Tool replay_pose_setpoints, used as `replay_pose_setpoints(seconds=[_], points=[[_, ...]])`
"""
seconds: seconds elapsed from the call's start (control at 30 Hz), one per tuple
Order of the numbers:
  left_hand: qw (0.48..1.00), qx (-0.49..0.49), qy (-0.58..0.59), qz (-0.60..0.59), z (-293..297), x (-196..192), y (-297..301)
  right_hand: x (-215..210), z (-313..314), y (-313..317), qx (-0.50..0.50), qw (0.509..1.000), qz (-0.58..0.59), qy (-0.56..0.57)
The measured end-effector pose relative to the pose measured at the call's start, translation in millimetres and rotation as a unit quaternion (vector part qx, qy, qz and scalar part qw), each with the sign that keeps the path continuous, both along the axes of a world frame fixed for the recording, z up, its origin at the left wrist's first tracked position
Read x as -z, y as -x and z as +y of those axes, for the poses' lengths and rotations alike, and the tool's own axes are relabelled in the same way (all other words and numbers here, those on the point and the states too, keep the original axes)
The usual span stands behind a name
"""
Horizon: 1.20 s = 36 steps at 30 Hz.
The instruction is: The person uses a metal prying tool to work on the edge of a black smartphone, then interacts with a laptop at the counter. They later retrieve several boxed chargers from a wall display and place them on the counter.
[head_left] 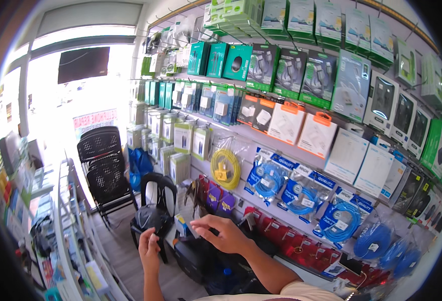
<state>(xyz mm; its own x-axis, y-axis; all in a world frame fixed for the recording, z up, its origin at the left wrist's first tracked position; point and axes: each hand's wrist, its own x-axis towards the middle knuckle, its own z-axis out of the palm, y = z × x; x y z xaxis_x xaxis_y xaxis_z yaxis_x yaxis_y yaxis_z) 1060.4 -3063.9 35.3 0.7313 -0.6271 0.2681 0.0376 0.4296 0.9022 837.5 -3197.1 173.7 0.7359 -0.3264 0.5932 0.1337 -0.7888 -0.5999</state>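
Both my hands are raised in front of me, apart from each other, in the lower middle of the view. My left hand (149, 247) has its fingers curled and thumb drawn in; what they hold, if anything, is too small to make out. My right hand (224, 235) reaches in from the right, palm down, its fingers bent and spread a little, with nothing visible between them. Just beyond its fingertips is a small blue and white box (182, 226). Beneath the right hand lies a black bag-like bundle (196, 258), partly covered by my arm.
Packaged cables and chargers hang along the right wall, including blue coiled cables (303, 195) and a yellow one (225, 168). A black plastic chair (158, 188) bears a dark rounded item. Stacked black chairs (103, 168) stand near the bright doorway. A glass counter (68, 241) runs along the left.
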Motion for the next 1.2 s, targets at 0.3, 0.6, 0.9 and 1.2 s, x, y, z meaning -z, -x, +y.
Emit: replay_pose_setpoints(seconds=[0.3, 0.6, 0.9, 1.2], points=[[0.962, 0.270, -0.046, 0.016, -132, 11, -152, -137, -37, -109, 0.220, 0.929, 0.027, 0.296], [0.903, 0.423, 0.069, -0.033, -233, -55, -183, -399, -97, -157, 0.459, 0.713, -0.119, 0.517], [0.871, 0.480, 0.039, -0.099, -234, -56, -174, -506, -146, -138, 0.692, 0.429, 0.049, 0.579], [0.862, 0.497, 0.026, -0.095, -255, -49, -205, -540, -139, -124, 0.613, 0.473, 0.074, 0.628]])
